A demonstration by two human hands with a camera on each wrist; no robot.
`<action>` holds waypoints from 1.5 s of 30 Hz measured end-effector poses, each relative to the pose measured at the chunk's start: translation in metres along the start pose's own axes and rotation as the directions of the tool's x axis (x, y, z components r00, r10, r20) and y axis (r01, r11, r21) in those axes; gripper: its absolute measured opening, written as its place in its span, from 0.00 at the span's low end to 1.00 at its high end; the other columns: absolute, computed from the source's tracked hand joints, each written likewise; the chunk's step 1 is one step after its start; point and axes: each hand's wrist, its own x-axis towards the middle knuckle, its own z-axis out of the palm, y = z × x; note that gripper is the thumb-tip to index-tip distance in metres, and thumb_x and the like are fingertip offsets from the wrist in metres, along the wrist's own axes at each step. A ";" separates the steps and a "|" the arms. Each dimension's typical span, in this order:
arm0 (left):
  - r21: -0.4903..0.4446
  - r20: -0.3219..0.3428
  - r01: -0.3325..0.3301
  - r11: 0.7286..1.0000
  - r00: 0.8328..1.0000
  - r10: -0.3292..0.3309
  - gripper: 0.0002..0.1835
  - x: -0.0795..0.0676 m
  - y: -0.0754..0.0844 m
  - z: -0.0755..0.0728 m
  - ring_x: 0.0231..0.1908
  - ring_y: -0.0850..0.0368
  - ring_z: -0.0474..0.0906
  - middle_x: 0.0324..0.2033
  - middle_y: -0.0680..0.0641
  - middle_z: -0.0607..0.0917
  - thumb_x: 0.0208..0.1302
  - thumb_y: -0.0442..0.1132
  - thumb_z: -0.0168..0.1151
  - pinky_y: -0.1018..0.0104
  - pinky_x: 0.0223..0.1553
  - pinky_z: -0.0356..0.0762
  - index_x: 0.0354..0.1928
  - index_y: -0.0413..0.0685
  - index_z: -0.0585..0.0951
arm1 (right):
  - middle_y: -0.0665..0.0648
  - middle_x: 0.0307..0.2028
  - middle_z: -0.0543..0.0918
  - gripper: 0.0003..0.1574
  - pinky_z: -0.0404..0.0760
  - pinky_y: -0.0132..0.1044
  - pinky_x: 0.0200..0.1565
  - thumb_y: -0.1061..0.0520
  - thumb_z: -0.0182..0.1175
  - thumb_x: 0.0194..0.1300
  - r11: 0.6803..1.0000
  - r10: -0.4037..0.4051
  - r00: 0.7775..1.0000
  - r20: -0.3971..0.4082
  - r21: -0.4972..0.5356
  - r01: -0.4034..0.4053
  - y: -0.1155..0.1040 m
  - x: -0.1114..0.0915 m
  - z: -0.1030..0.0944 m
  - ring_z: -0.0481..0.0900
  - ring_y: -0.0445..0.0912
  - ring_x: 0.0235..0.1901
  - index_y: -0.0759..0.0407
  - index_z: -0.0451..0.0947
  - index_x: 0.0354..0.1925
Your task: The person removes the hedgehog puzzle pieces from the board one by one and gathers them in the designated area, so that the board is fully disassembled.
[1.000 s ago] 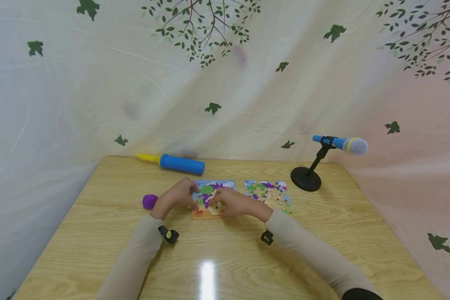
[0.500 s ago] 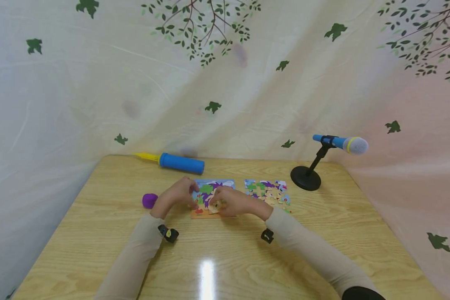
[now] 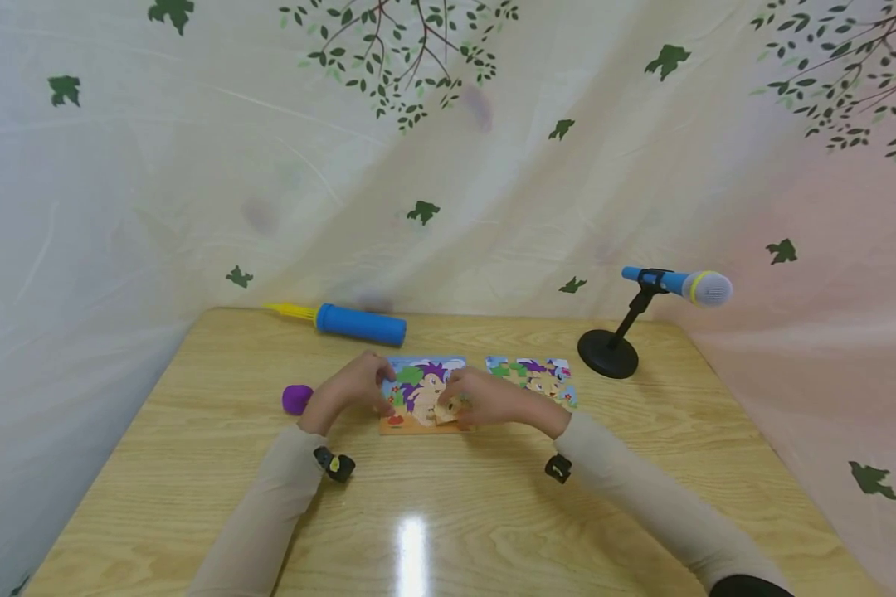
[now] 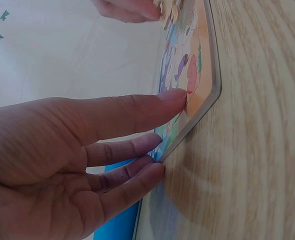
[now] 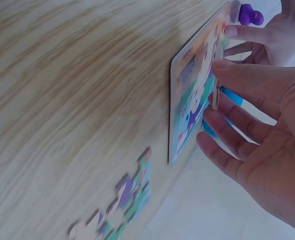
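Observation:
A jigsaw board (image 3: 411, 429) with a cartoon picture lies flat at the middle of the table. At its left side my left hand (image 3: 354, 385) rests, thumb on the board's face and fingers at its edge, as the left wrist view shows. My right hand (image 3: 489, 398) is over the right part of the board. It pinches a thin jigsaw piece (image 5: 216, 97) between thumb and fingers, seen edge-on in the right wrist view and tilted above the board. To the board's right lies a cluster of joined jigsaw pieces (image 3: 541, 379), partly hidden by the right hand and forearm.
A blue hand pump (image 3: 362, 324) with a yellow nozzle lies behind the board. Left of my left wrist sits a purple rounded object (image 3: 296, 400). A toy microphone (image 3: 679, 286) stands on a black stand at the back right, before a leaf-patterned cloth (image 3: 306, 166).
My right hand has moved to the right across the board with the jigsaw piece, uncovering more of the picture's middle. The left hand stays at the board's left edge.

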 end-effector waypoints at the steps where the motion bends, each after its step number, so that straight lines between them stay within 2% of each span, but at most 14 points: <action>1: 0.001 0.001 0.001 1.000 1.000 -0.001 0.28 0.000 0.000 0.000 0.41 0.51 0.70 0.42 0.42 0.73 0.43 0.33 0.83 0.62 0.44 0.73 0.48 0.34 0.82 | 0.60 0.48 0.83 0.18 0.82 0.39 0.51 0.65 0.67 0.64 1.000 -0.002 1.000 -0.002 -0.007 0.002 0.001 -0.004 -0.001 0.79 0.51 0.50 0.64 0.85 0.53; 8: 0.003 0.002 0.027 1.000 1.000 -0.027 0.26 0.001 0.000 0.000 0.45 0.50 0.71 0.44 0.42 0.74 0.46 0.35 0.82 0.58 0.49 0.75 0.48 0.37 0.82 | 0.60 0.48 0.83 0.18 0.83 0.45 0.52 0.64 0.68 0.64 0.999 0.026 0.999 -0.023 0.029 -0.026 0.012 -0.035 -0.011 0.80 0.52 0.50 0.64 0.84 0.53; 14: 0.002 0.000 0.024 1.000 1.000 -0.024 0.27 0.001 -0.001 0.000 0.43 0.50 0.71 0.44 0.42 0.74 0.45 0.35 0.82 0.59 0.47 0.75 0.49 0.36 0.82 | 0.60 0.48 0.84 0.18 0.84 0.48 0.49 0.65 0.68 0.63 0.999 0.031 0.998 -0.047 0.038 -0.029 0.028 -0.062 -0.016 0.81 0.54 0.47 0.64 0.84 0.53; 21: 0.012 -0.002 0.018 1.000 1.000 -0.018 0.27 0.000 0.000 0.000 0.42 0.50 0.71 0.42 0.41 0.75 0.45 0.35 0.83 0.60 0.45 0.74 0.48 0.36 0.82 | 0.58 0.50 0.86 0.19 0.83 0.50 0.52 0.64 0.69 0.64 0.996 0.069 0.997 -0.032 0.051 -0.067 0.041 -0.086 -0.014 0.81 0.53 0.50 0.63 0.84 0.54; 27: 0.010 -0.001 0.016 1.000 1.000 -0.016 0.27 0.001 0.000 0.000 0.41 0.50 0.71 0.42 0.41 0.74 0.45 0.34 0.83 0.62 0.43 0.73 0.48 0.36 0.82 | 0.57 0.50 0.86 0.20 0.82 0.51 0.53 0.63 0.69 0.64 0.990 0.121 0.993 -0.012 0.077 -0.119 0.046 -0.096 -0.009 0.81 0.53 0.50 0.62 0.84 0.55; 30: 0.012 -0.001 0.008 1.000 1.000 -0.008 0.27 0.001 0.000 0.000 0.41 0.50 0.71 0.41 0.41 0.74 0.45 0.34 0.83 0.62 0.42 0.73 0.48 0.35 0.82 | 0.58 0.51 0.87 0.20 0.79 0.55 0.59 0.64 0.70 0.63 0.987 0.144 0.989 -0.012 0.071 -0.143 0.047 -0.100 -0.008 0.81 0.56 0.54 0.62 0.84 0.54; 33: 0.008 -0.004 0.003 1.000 1.000 -0.003 0.26 0.002 0.000 0.000 0.41 0.50 0.71 0.42 0.41 0.74 0.45 0.34 0.82 0.61 0.43 0.74 0.47 0.35 0.82 | 0.57 0.50 0.87 0.20 0.79 0.55 0.59 0.65 0.70 0.61 0.986 0.151 0.988 -0.021 0.068 -0.149 0.048 -0.104 -0.006 0.81 0.55 0.53 0.63 0.84 0.53; 35: 0.005 -0.004 0.003 1.000 1.000 -0.003 0.26 0.002 0.000 0.001 0.41 0.50 0.71 0.42 0.41 0.74 0.45 0.34 0.82 0.61 0.44 0.74 0.47 0.35 0.82 | 0.57 0.49 0.87 0.20 0.80 0.53 0.58 0.66 0.70 0.61 0.987 0.147 0.989 -0.030 0.071 -0.145 0.049 -0.106 -0.005 0.82 0.54 0.52 0.63 0.85 0.52; 37: 0.000 -0.006 0.003 1.000 1.000 -0.003 0.26 0.001 0.000 0.000 0.42 0.50 0.70 0.42 0.41 0.74 0.45 0.33 0.82 0.60 0.44 0.74 0.47 0.35 0.82 | 0.57 0.47 0.87 0.19 0.83 0.49 0.52 0.67 0.70 0.60 0.988 0.136 0.990 -0.039 0.079 -0.133 0.051 -0.107 -0.003 0.82 0.52 0.49 0.63 0.85 0.51; 45: -0.007 -0.007 -0.003 1.000 1.000 0.003 0.26 0.001 0.000 0.000 0.41 0.50 0.70 0.42 0.41 0.74 0.44 0.33 0.82 0.62 0.42 0.73 0.47 0.34 0.82 | 0.59 0.45 0.87 0.19 0.83 0.44 0.47 0.70 0.68 0.57 0.991 0.117 0.991 -0.065 0.066 -0.113 0.051 -0.109 0.002 0.82 0.52 0.45 0.65 0.86 0.49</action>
